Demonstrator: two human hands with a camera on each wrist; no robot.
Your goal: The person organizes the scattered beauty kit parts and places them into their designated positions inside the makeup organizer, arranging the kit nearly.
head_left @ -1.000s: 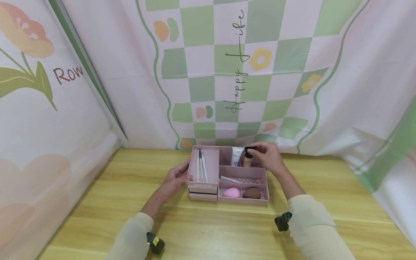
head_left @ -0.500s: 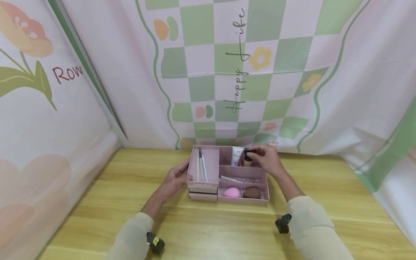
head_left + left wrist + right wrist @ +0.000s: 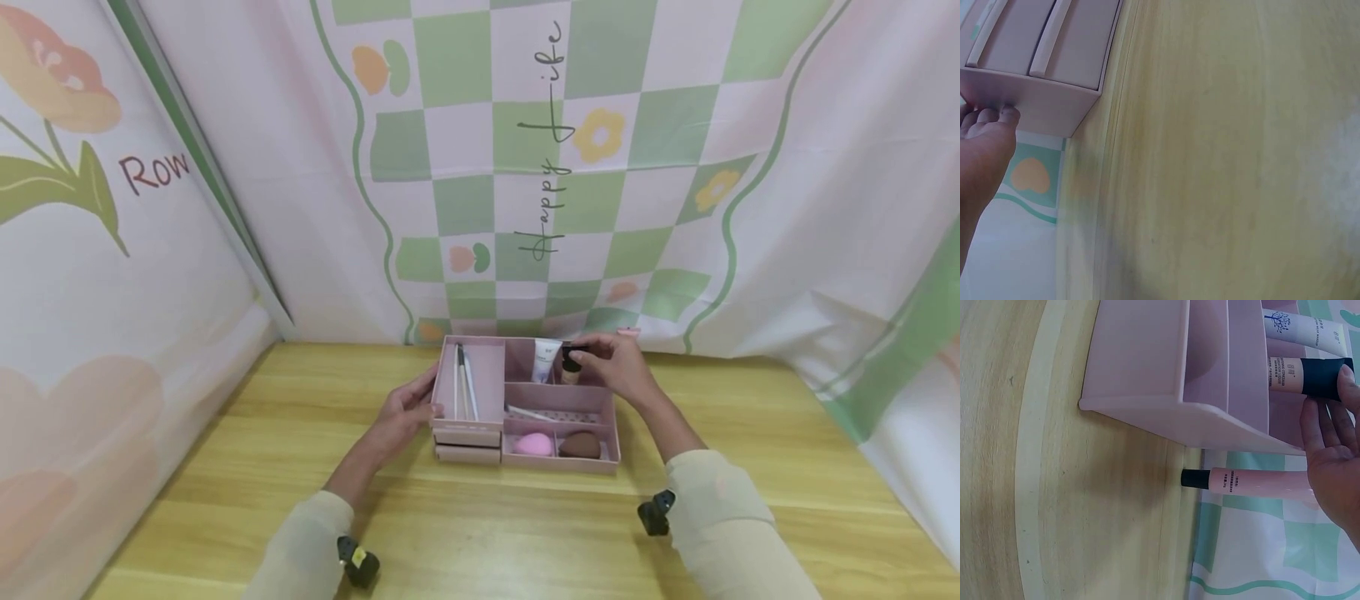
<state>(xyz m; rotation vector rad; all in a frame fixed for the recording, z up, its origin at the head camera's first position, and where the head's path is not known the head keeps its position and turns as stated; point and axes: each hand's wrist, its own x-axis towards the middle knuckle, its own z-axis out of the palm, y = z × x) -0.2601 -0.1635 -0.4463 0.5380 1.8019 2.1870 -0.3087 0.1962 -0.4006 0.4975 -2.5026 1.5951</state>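
Observation:
My right hand pinches the black cap of a beige foundation bottle, thumb on one side and fingers on the other. The bottle stands in the back right compartment of a pink makeup organizer, beside a white squeeze tube. My left hand grips the organizer's left side, thumb at the top rim; in the left wrist view its fingertips touch the side wall below the drawers. Thin brushes lie in the top left tray. A pink sponge and a brown sponge fill the front compartments.
A pink tube with a black cap stands upright on the wooden table, behind the organizer's right side. A patterned cloth hangs close behind the organizer. A white stick lies in the middle compartment.
My right hand has lowered the foundation bottle slightly into its compartment. More of the pink tube behind the hand now shows. The left hand keeps its place on the organizer.

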